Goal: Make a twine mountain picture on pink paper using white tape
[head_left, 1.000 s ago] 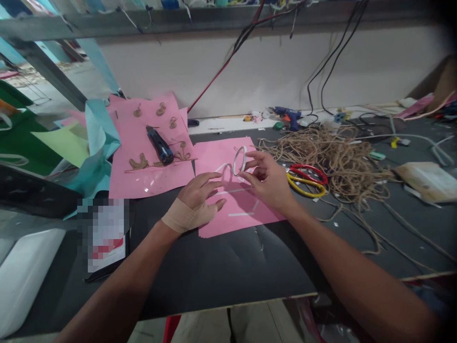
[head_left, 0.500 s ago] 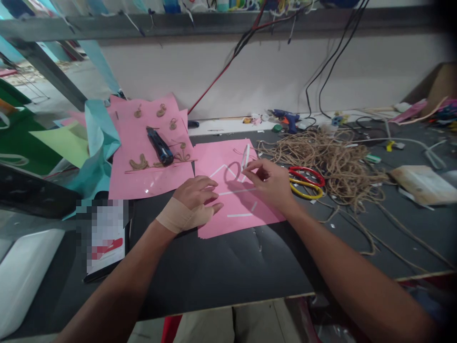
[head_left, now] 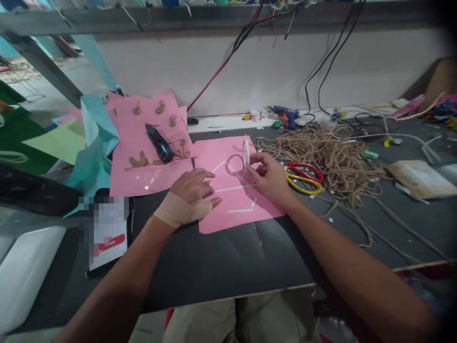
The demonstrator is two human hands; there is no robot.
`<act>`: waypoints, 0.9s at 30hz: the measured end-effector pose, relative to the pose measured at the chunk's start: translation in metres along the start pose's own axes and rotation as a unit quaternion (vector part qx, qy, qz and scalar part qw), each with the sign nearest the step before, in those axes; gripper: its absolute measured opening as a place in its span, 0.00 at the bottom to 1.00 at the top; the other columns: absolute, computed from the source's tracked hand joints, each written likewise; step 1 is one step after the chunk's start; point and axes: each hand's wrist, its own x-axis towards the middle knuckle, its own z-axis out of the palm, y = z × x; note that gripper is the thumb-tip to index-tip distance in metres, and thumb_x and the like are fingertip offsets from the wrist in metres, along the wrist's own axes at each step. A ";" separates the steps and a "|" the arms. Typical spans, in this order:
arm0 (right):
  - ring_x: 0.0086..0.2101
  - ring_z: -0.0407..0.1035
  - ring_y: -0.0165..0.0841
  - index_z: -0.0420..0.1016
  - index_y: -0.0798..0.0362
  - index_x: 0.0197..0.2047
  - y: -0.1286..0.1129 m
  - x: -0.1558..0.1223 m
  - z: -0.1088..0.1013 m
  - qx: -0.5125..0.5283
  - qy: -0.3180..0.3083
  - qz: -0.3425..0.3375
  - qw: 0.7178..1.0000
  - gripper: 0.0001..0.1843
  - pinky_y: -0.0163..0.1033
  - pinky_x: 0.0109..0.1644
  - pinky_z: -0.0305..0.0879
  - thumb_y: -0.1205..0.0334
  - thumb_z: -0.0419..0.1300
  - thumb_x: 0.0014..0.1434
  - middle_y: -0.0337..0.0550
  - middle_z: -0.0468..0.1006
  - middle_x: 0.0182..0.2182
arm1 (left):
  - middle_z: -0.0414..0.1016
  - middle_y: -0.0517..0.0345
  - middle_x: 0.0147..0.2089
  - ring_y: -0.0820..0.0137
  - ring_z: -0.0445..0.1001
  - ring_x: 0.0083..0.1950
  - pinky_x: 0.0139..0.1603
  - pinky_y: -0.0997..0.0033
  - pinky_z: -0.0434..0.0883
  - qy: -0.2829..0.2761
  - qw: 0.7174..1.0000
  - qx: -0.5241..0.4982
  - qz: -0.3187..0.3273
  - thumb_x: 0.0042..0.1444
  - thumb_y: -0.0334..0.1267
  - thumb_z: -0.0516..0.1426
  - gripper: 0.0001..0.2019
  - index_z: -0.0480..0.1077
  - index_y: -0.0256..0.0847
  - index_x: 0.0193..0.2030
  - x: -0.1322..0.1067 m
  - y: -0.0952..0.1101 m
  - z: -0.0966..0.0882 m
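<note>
Upright between the thumb and fingertips of my right hand (head_left: 272, 180) is a narrow roll of white tape (head_left: 247, 152). It stands above a pink sheet (head_left: 217, 223), casting a ring-shaped shadow. White tape strips (head_left: 240, 210) lie on that sheet, some in a zigzag and some straight. My left hand (head_left: 189, 193), wrapped in a tan bandage (head_left: 171, 209), rests at the sheet's left edge with its fingers apart and nothing in them. Beside my right hand lie scissors with red and yellow handles (head_left: 303, 183); their blades are hidden.
Tangled brown twine (head_left: 321, 152) covers the table's right. On the left, another pink sheet (head_left: 124, 143) holds small twine shapes and a utility knife (head_left: 159, 143). A phone (head_left: 109, 233) lies near my left forearm. A blue glue gun (head_left: 285, 114) sits by the wall.
The tape roll has shifted slightly and my right hand's fingers have changed their hold on it. My left hand stays at the sheet's edge. The view has moved a little.
</note>
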 end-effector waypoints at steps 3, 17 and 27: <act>0.21 0.62 0.24 0.73 0.52 0.43 0.003 0.000 -0.001 -0.020 -0.015 0.015 1.000 0.09 0.37 0.26 0.60 0.61 0.62 0.59 0.42 0.78 0.38 | 0.78 0.47 0.48 0.58 0.75 0.50 0.50 0.54 0.73 0.012 1.000 0.008 -0.015 0.56 0.41 0.64 0.10 0.77 0.39 0.27 -0.001 -0.004 -0.001; 0.38 0.74 0.33 0.73 0.51 0.43 -0.020 -0.004 0.005 0.232 -0.075 0.096 0.965 0.10 0.43 0.45 0.74 0.56 0.64 0.60 0.44 0.79 0.39 | 0.73 0.45 0.59 0.56 0.73 0.58 0.56 0.52 0.73 0.088 0.995 0.039 0.040 0.58 0.36 0.61 0.09 0.76 0.41 0.46 0.005 0.009 -0.006; 0.35 0.74 0.30 0.62 0.43 0.61 -0.027 -0.006 0.008 0.350 -0.104 0.153 0.918 0.32 0.40 0.43 0.75 0.55 0.69 0.56 0.37 0.78 0.36 | 0.75 0.49 0.58 0.56 0.71 0.62 0.61 0.51 0.70 0.097 0.993 0.005 0.060 0.58 0.33 0.61 0.11 0.74 0.40 0.48 0.008 0.016 0.004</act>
